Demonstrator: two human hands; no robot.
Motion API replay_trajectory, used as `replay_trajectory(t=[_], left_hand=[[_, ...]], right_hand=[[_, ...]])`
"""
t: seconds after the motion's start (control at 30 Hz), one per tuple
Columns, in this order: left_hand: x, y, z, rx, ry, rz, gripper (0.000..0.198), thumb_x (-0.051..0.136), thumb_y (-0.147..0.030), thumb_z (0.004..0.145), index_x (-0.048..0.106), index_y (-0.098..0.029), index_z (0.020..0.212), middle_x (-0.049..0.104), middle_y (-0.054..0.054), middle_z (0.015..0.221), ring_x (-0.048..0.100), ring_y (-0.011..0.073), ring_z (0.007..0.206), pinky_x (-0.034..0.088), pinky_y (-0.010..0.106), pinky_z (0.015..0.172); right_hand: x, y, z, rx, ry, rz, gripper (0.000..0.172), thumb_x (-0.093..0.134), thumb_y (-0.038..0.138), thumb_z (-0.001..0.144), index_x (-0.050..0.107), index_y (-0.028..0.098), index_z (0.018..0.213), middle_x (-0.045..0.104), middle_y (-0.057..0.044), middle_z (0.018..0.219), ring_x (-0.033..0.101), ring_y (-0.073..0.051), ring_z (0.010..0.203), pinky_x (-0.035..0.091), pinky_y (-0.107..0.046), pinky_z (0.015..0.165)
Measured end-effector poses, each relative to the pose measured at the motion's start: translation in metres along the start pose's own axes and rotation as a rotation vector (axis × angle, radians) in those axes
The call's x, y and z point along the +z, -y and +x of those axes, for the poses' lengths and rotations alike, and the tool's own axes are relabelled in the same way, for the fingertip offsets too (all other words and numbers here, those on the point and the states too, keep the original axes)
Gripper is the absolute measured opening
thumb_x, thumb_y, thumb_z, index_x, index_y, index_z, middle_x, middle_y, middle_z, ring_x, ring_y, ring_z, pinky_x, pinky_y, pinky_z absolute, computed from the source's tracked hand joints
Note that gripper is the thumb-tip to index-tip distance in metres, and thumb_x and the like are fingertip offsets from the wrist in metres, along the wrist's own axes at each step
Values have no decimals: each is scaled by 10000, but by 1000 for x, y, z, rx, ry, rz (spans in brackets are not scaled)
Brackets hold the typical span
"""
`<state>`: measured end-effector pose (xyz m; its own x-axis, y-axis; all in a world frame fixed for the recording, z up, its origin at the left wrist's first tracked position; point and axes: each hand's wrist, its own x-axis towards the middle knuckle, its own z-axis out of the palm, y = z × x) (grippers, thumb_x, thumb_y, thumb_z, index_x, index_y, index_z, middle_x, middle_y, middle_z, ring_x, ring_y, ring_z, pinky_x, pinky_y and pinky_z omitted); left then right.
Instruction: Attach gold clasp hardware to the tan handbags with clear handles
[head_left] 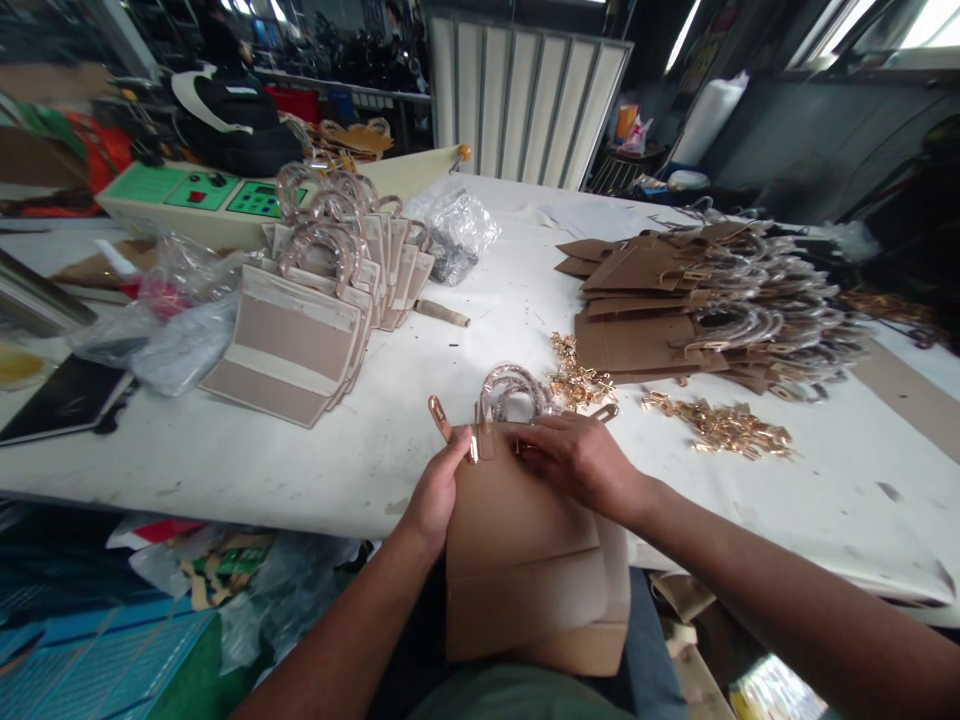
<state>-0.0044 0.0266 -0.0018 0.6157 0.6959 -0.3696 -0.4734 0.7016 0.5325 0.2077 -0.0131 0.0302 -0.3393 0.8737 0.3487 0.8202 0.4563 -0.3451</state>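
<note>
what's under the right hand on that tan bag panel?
The right hand covers the tan bag panel's top edge beside a gold clasp near the left hand. Whatever lies beneath the fingers is hidden.

Both forearms come into view from the bottom edge and are bare from elbow to wrist, with no sleeve showing anywhere along them. The left hand [439, 490] and the right hand [577, 460] are bare as well: no glove, and no ring, watch or band can be seen on the fingers or wrists. At the very bottom of the view, between the arms, lies a patch of dull green cloth [517, 700], a garment on the person's body.
</note>
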Motion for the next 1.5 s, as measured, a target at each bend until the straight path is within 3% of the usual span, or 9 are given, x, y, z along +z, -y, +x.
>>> replay_trajectory(t=[0.13,0.3,0.43,0.7,0.97,1.3,1.4,1.5], left_hand=[[-5,4,2,86,0,89,530,742,-453,884,680,-106,1279,774,131,1064,752,305,984,597,405,915],[-9,5,2,119,35,122,538,725,-478,901,682,-105,1286,769,137,1079,745,303,1005,588,394,917],[-12,6,2,121,48,146,507,692,-469,934,688,-105,1287,767,139,1088,735,297,1032,584,379,909],[-15,10,4,103,43,81,536,676,-485,948,658,-126,1346,767,119,1067,748,266,950,579,370,896],[-18,11,1,117,60,123,498,677,-496,947,683,-153,1309,768,103,1045,744,255,948,564,371,921],[-18,10,-5,128,58,61,515,709,-498,906,715,-105,1238,766,135,987,744,289,945,565,410,922],[-7,1,-18,180,45,76,493,722,-493,888,741,-92,1174,767,152,995,750,312,937,575,431,905],[5,-27,-52,280,-27,118,505,732,-507,877,739,-108,1187,772,145,1024,747,324,978,585,434,898]], right_hand=[[0,6,-3,87,1,116,183,662,201,969,743,201,1134,724,-72,1020,666,-202,915,504,-298,838],[-7,12,9,111,65,126,59,713,137,902,747,173,935,668,-35,865,621,-173,809,469,-273,735],[-6,14,12,138,74,131,52,709,116,899,733,161,908,648,-36,866,600,-169,802,455,-272,722],[6,0,2,-45,66,205,158,602,234,1033,750,179,1028,687,-77,1018,638,-169,878,486,-277,778],[8,19,-3,93,-32,26,167,610,209,1011,738,193,1118,680,-88,1057,652,-188,899,507,-289,799],[17,28,4,63,9,-166,230,567,191,1006,759,230,884,672,-50,856,633,-206,783,486,-327,690],[8,43,0,65,-26,-96,203,589,249,1002,754,262,1121,714,-64,1047,694,-212,880,570,-332,746],[-6,64,-15,-7,-186,-51,420,634,273,980,629,322,1397,660,-70,1321,696,-245,1105,607,-358,905]])
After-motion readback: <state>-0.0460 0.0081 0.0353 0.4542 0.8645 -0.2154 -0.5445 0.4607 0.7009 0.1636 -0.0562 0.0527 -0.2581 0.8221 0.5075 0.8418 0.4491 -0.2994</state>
